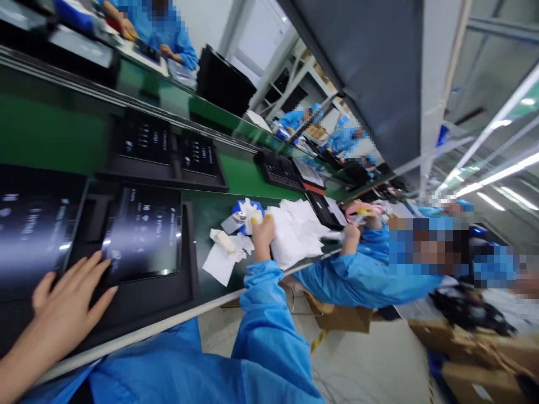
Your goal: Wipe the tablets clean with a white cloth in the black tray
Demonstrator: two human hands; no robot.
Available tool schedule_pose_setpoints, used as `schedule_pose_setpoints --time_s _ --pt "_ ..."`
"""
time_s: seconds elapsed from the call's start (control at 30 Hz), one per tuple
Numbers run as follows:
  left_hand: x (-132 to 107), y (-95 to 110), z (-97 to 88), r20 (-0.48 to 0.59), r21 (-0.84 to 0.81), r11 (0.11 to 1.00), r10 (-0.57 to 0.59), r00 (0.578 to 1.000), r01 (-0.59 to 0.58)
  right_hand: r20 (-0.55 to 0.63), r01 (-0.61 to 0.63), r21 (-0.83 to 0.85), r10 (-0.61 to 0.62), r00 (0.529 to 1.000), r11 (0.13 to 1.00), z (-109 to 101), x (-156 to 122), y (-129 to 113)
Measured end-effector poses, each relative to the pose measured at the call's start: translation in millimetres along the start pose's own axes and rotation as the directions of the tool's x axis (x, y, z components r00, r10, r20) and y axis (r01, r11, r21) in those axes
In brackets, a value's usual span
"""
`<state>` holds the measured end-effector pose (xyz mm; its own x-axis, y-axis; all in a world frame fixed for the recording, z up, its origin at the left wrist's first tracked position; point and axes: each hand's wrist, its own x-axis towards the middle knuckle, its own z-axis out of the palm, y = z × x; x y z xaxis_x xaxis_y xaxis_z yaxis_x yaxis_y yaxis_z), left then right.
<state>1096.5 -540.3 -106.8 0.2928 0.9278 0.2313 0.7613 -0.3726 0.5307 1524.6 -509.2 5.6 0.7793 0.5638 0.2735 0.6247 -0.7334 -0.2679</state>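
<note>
My left hand point(73, 300) lies with fingers stretched out over the black tray point(191, 247), its fingertips at the near-left corner of a glossy black panel point(147, 230) with white icons. Another such panel point(33, 224) lies further left. My right hand point(263, 233), with yellow covers on its fingertips, is closed on a crumpled white wipe point(252, 212) at a blue and white container with a metal top point(236, 220). Right of it is a stack of white wipes point(297, 235). Used-looking crumpled wipes point(227, 252) lie nearer me.
Beyond my tray, on the green bench, another black tray point(168, 178) holds two panels. Further along are more trays point(280, 171). A co-worker in blue point(357, 269) works close on my right; another point(160, 33) sits across the bench. Cardboard boxes point(343, 320) stand on the floor.
</note>
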Motion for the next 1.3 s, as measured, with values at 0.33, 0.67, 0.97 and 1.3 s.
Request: schedule_pose_setpoints --time_s 0.33,0.67,0.97,1.3 --pt "-4.7 -0.9 4.0 -0.001 0.225 0.965 0.139 0.990 -0.136 0.059 0.567 0.339 -0.618 0.784 0.751 -14.8 -83.5 -194.4" --pt "-0.1 12.3 -4.6 -0.031 0.207 0.973 0.115 0.993 -0.106 0.155 0.786 0.192 -0.809 0.567 0.588 55.5 -149.2 -279.9" --pt "-5.1 6.8 -0.1 -0.016 0.165 0.981 0.105 0.994 -0.101 0.381 0.428 0.014 -0.401 0.833 0.904 24.1 -46.8 -182.2" --pt "0.9 11.0 -5.5 0.008 0.138 0.988 0.070 0.998 -0.070 0.179 0.798 0.198 -0.822 0.541 0.569 55.6 -138.8 -257.3"
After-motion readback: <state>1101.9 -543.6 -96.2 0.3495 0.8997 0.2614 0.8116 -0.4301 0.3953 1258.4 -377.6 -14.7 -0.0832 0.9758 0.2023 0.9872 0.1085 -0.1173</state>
